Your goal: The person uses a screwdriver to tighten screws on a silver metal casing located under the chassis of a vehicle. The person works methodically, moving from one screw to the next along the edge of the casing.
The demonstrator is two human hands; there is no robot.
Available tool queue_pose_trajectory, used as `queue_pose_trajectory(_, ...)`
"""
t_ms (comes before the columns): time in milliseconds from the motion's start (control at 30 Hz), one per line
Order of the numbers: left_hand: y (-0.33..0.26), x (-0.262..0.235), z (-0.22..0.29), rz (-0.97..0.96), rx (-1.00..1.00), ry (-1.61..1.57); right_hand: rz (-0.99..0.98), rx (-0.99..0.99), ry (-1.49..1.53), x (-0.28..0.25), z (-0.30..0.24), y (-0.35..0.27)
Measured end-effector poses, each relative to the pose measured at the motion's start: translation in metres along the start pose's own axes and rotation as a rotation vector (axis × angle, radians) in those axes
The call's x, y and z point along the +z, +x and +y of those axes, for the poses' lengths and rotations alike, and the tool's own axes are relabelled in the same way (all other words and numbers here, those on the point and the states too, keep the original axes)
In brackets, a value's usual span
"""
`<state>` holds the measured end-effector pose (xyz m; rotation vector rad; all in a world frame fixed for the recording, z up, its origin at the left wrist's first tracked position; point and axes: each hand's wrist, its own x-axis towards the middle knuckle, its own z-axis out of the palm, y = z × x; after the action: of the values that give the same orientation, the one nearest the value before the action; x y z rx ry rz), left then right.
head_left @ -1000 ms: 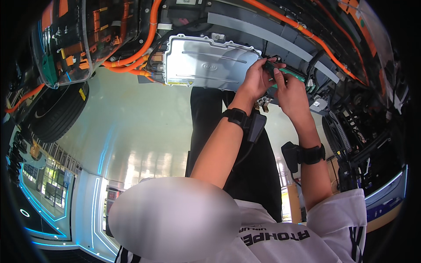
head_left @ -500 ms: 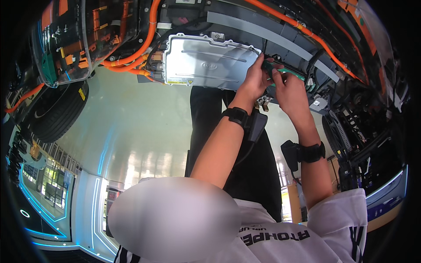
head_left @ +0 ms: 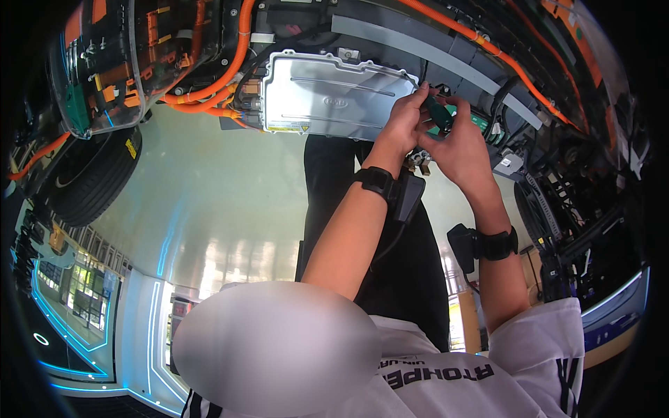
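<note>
At the right end of a silver metal box (head_left: 327, 94), both my hands are close together. My left hand (head_left: 403, 124) is closed, thumb raised, around a dark green handle (head_left: 439, 113), which looks like a screwdriver's; its tip cannot be made out. Curved around the other side of that handle, my right hand (head_left: 461, 150) has its thumb and forefinger apart, and its other fingers are partly hidden. A green circuit board (head_left: 479, 122) shows just beyond the right fingers. Small brass-coloured metal parts (head_left: 420, 159) stick out below the hands.
Thick orange cables (head_left: 240, 42) run down to the box's left end, and another orange cable (head_left: 481, 42) crosses behind. A clear-covered unit (head_left: 104, 70) and a tyre (head_left: 94, 174) stand at the left. Black wires (head_left: 498, 101) and frame parts (head_left: 557, 216) lie at the right.
My right thumb and forefinger have spread apart from their pinch on the dark green handle, the thumb dropping lower. The handle now shows more and sits slightly further right. My left hand has hardly moved.
</note>
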<state>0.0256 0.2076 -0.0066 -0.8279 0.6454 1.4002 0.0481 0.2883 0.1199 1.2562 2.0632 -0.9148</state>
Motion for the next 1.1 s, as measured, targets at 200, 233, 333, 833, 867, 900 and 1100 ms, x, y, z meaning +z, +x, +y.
queue_pose_trajectory(200, 0.006, -0.004, -0.003, -0.163, -0.049, -0.228, -0.092, 0.120, -0.014, 0.004, 0.014, 0.010)
queue_pose_trajectory(233, 0.008, -0.003, -0.004, -0.150, -0.031, -0.237, -0.038, 0.056, 0.009, 0.004, 0.008, 0.004)
queue_pose_trajectory(333, 0.004, 0.003, -0.004, -0.079, 0.042, -0.060, 0.022, 0.017, -0.051, 0.005, 0.007, 0.001)
queue_pose_trajectory(833, 0.002, 0.004, -0.003, -0.027, -0.017, 0.056, 0.131, -0.055, -0.047, 0.008, 0.010, -0.002)
queue_pose_trajectory(867, 0.000, 0.006, -0.003, 0.030, -0.010, 0.149, 0.182, -0.134, -0.043, 0.009, 0.011, -0.003)
queue_pose_trajectory(900, 0.000, 0.005, -0.003, 0.022, -0.009, 0.129, 0.047, -0.011, -0.044, 0.006, 0.009, 0.000)
queue_pose_trajectory(1100, 0.002, 0.001, -0.004, -0.099, 0.022, -0.051, 0.089, 0.002, 0.025, 0.014, 0.013, -0.001)
